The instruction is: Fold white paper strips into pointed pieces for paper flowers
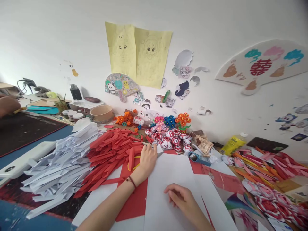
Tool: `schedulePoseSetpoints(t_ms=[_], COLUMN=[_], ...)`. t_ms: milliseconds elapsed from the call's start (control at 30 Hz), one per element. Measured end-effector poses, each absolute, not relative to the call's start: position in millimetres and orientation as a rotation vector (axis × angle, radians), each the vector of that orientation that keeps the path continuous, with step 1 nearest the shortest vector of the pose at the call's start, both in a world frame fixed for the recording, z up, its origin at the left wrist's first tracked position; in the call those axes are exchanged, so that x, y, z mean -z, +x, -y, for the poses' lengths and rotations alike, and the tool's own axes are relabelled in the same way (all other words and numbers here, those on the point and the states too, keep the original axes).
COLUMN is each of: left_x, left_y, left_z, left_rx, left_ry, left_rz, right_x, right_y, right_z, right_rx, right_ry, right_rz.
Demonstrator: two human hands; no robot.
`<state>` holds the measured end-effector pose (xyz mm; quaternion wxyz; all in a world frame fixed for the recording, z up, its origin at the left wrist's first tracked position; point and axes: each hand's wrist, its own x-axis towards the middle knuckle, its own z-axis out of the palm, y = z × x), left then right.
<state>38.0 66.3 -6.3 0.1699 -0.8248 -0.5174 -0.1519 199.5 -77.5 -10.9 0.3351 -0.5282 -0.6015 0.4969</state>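
My left hand (148, 157) reaches to the far end of the white paper sheets (170, 179), its fingers bent down beside a thin stick-like thing and a small white paper piece (159, 149). What its fingertips grip is too small to make out. To its left lies a heap of folded red paper strips (108, 154). My right hand (179, 197) hovers over or rests on the white sheets, fingers loosely curled with nothing visible in them. Under the sheets shows red paper (134, 203). Red-and-white paper roses (168, 141) cluster just beyond my left hand.
White folded strips (64, 166) are piled at left beside a white device (29, 160). Another person's hand (9, 105) is at the far left. A yellow bottle (233, 144), a blue tool (199, 158), coloured strips (267, 165) and more roses (276, 205) lie to the right.
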Motion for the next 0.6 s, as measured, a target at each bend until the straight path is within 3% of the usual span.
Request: schedulePoseSetpoints(t_ms=[367, 600], left_x=[6.6, 0.4], left_y=[38.7, 39.3], left_z=[-63.9, -60.7], left_rx=[0.521, 0.566], left_ry=[-2.377, -2.428], left_rz=[1.424, 1.398], right_x=[-5.3, -24.3], right_y=[186.9, 155.2], right_z=[68.9, 12.6], right_rx=[-1.261, -0.993], right_ry=[-1.297, -1.180], right_rz=[1.608, 1.547])
